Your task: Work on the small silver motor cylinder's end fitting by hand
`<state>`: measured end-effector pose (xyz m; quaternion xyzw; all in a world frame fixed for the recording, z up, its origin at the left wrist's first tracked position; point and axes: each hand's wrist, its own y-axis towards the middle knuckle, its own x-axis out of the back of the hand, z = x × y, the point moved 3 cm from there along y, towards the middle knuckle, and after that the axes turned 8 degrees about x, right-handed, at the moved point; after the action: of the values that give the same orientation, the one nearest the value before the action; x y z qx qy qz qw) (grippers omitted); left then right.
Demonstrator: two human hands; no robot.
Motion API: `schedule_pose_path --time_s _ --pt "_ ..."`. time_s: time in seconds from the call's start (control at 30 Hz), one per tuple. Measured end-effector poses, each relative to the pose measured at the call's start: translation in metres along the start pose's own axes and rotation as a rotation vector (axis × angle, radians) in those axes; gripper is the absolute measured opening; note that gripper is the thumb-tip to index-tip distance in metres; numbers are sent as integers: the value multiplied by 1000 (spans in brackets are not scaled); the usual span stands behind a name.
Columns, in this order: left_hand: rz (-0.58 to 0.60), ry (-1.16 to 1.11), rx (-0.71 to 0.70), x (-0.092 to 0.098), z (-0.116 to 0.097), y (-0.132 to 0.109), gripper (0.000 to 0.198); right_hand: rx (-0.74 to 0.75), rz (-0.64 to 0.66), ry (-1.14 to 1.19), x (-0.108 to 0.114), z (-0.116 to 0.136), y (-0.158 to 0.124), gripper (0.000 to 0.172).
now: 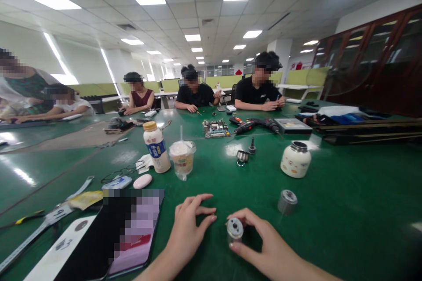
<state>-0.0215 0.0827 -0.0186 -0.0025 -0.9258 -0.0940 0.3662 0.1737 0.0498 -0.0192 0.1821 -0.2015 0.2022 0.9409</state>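
Observation:
My right hand (pixel 260 242) grips a small silver metal cylinder (pixel 234 229) that looks like a small motor, thumb on its near side and fingers behind. Its top face is turned up and shows a dark centre and small holes. My left hand (pixel 190 221) is to the left of it, apart from it, with fingers spread and the thumb tip close to the middle finger; I make out nothing held there. A second, similar metal cylinder (pixel 287 202) stands on the green table (pixel 332 210) to the right. Behind it is an open white jar-like flask (pixel 296 160).
A milk-tea bottle (pixel 156 149) and a lidded plastic cup with straw (pixel 182 159) stand ahead. Left lie a phone-like screen (pixel 140 232), a pink oval object (pixel 142 181) and a strap (pixel 56 215). Further off are a circuit board (pixel 216 128), power drills (pixel 253 125) and several people seated.

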Motion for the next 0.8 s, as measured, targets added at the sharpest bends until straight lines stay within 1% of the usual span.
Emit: schedule_pose_path --time_s 0.03,0.1,0.17,0.23,0.3,0.37,0.5,0.6,0.7,0.8 --pt "-1 6 -4 -1 1 0 41 3 0 -2 0 0 0 29" --pt "-24 1 -20 1 -4 -1 39 3 -1 -4 0 0 -1 28" --pt "-57 -33 -49 4 -15 -3 35 3 -1 -6 -1 -1 -2 27" --pt "-66 -87 -86 6 -29 -7 32 11 0 -4 -2 -3 -2 25" --pt "-28 -121 -119 5 -40 -11 34 27 -2 -1 -2 -3 -2 24" --pt "5 -119 -126 2 -47 -15 36 36 -5 1 -2 -4 -1 24" --pt "44 -128 -125 -2 -49 -18 37 35 -7 -5 -2 -3 -2 23" --pt "81 -163 -164 0 -50 -20 36 39 -13 -11 -2 -4 -3 24" --pt "111 -215 -228 6 -53 -24 48 39 -22 -4 -3 -5 -2 24" --pt "88 -225 -245 9 -54 -25 53 52 -15 15 -3 -4 -1 23"
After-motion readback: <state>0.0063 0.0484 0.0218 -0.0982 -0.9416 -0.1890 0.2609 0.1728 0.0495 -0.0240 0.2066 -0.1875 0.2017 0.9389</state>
